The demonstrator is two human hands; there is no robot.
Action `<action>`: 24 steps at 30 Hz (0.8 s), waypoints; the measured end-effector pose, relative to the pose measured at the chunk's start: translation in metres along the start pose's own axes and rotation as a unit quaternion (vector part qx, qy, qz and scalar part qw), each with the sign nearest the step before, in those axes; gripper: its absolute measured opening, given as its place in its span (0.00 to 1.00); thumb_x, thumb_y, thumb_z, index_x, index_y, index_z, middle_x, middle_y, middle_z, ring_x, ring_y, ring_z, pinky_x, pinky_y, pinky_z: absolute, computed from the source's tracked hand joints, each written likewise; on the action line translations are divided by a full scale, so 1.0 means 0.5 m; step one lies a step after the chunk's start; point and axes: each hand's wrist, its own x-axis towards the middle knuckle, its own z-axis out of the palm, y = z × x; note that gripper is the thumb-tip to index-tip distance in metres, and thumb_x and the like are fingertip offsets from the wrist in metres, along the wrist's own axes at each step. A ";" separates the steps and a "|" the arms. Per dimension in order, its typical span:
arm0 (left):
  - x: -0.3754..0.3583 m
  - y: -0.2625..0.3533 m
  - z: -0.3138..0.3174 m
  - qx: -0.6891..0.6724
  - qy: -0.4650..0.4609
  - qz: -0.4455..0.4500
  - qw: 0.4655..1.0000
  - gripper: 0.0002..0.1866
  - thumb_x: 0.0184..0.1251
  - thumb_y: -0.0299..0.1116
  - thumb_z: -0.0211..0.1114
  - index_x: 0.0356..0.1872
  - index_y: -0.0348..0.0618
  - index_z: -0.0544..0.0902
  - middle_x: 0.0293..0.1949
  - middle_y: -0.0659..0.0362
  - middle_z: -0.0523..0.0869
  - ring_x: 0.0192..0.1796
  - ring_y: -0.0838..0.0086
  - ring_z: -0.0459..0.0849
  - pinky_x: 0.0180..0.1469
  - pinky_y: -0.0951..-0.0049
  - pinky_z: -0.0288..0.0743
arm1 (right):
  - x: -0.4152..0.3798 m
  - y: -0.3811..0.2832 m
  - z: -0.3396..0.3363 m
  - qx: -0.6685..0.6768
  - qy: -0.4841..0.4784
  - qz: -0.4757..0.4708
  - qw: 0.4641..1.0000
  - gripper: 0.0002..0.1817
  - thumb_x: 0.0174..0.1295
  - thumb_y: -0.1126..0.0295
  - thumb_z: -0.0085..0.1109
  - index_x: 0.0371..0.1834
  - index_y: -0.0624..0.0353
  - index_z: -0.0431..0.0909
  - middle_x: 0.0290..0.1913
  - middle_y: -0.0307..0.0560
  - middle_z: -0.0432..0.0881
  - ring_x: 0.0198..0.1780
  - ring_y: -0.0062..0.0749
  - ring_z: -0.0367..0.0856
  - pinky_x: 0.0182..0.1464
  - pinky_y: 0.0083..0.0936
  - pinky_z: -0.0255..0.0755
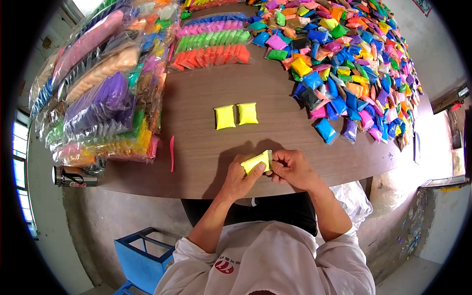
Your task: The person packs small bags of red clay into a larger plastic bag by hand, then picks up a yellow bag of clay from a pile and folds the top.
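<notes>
Just above the table's near edge, my left hand (pixel 242 178) is closed around a small yellow packet (pixel 255 161), its thumb lying across the front. My right hand (pixel 293 169) pinches the clear edge at the packet's right end between thumb and fingers. Farther up the table, two more yellow packets lie flat side by side, one on the left (pixel 225 117) and one on the right (pixel 247 113). A thin pink plastic knife-like tool (pixel 172 154) rests to the left of my hands.
Bagged rows of coloured packets form a tall stack (pixel 103 93) at left. More rows (pixel 211 42) lie at the back. A large heap of loose packets (pixel 344 64) covers the right side. A metal flask (pixel 73 177) lies at the left edge; a blue stool (pixel 142 255) stands below.
</notes>
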 end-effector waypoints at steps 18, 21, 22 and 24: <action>0.003 0.028 0.003 -0.021 0.053 0.032 0.998 0.23 0.79 0.52 0.55 0.44 0.38 0.84 0.32 0.54 0.85 0.34 0.63 0.78 0.43 0.63 0.73 | 0.003 0.033 -0.002 0.221 -0.005 -0.034 0.975 0.16 0.73 0.57 0.61 0.44 0.61 0.82 0.35 0.45 0.88 0.31 0.20 0.84 0.32 0.16 0.76; 0.004 0.029 0.001 -0.033 0.045 0.030 0.998 0.23 0.79 0.51 0.55 0.44 0.38 0.84 0.32 0.54 0.85 0.34 0.64 0.79 0.41 0.64 0.73 | 0.007 0.029 -0.001 0.189 0.005 -0.030 0.982 0.17 0.72 0.56 0.62 0.43 0.62 0.82 0.34 0.45 0.88 0.30 0.20 0.84 0.31 0.16 0.76; 0.005 0.026 0.000 -0.039 0.041 0.032 0.998 0.23 0.79 0.51 0.55 0.44 0.38 0.84 0.32 0.54 0.85 0.34 0.64 0.79 0.41 0.64 0.73 | 0.008 0.030 0.000 0.189 0.005 -0.033 0.981 0.17 0.72 0.56 0.62 0.43 0.62 0.82 0.34 0.44 0.88 0.30 0.20 0.84 0.31 0.16 0.76; 0.001 0.022 -0.003 -0.042 0.030 0.011 0.999 0.26 0.78 0.54 0.56 0.47 0.36 0.83 0.36 0.52 0.85 0.39 0.65 0.80 0.44 0.64 0.73 | 0.007 0.027 0.001 0.189 0.005 -0.035 0.981 0.17 0.71 0.56 0.63 0.43 0.62 0.82 0.34 0.44 0.88 0.30 0.19 0.84 0.31 0.16 0.76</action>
